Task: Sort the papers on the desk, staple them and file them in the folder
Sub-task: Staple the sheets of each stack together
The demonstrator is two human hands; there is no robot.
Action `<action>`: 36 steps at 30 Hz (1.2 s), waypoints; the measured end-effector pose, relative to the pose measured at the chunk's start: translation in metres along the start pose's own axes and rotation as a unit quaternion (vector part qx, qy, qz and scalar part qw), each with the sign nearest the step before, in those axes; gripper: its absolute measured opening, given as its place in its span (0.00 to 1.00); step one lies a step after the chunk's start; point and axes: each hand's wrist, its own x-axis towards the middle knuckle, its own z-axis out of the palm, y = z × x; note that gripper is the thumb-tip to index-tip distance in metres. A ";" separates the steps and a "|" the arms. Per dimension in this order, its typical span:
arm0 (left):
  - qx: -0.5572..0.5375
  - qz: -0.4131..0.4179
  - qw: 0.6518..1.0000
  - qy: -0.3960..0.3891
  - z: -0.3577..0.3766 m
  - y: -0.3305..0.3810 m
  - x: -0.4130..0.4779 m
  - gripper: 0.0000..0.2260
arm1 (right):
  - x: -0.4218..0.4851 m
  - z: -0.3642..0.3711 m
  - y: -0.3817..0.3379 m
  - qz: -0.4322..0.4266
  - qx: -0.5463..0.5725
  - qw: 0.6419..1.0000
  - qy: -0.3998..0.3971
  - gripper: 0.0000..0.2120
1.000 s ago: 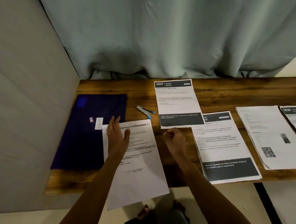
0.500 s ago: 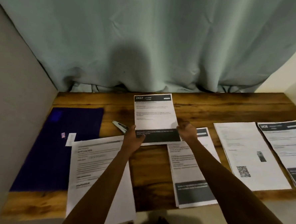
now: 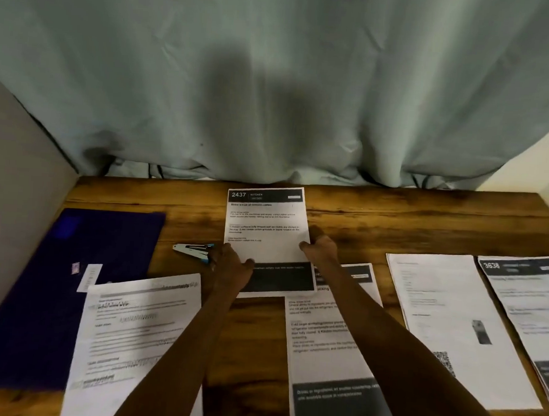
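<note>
five papers (image 3: 264, 229), one folder (image 3: 35, 305), one stapler (image 3: 191, 251)

Pale blue-green curtain (image 3: 274, 79) hung across the back, grey panel (image 3: 16, 208) stood left, cream wall (image 3: 546, 153) right.

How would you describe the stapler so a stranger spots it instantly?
Start at the wooden desk and find the blue folder on its left. Between it and the 2437 sheet lies the stapler. Unlike those flat neighbours, it is small and silvery.

Bare desk (image 3: 362, 226) shows right of the middle sheet (image 3: 264, 229); a stapler (image 3: 193, 251) lies just left, a curtain (image 3: 273, 95) hangs behind, more papers (image 3: 316, 339) lie nearer.
</note>
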 end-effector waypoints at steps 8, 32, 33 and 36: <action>-0.104 -0.050 0.993 0.013 0.000 0.003 0.016 0.27 | 0.005 0.005 -0.012 -0.014 0.047 0.998 -0.025 0.11; -0.422 0.137 0.894 -0.065 -0.111 -0.002 -0.047 0.09 | -0.112 -0.005 0.015 -0.130 0.357 0.924 -0.050 0.13; -0.420 0.150 0.893 -0.054 -0.115 -0.003 -0.052 0.07 | -0.115 -0.005 0.013 -0.126 0.358 0.924 -0.051 0.12; -0.431 0.193 0.881 -0.033 -0.120 -0.009 -0.067 0.05 | -0.128 -0.011 0.004 -0.140 0.363 0.920 -0.051 0.14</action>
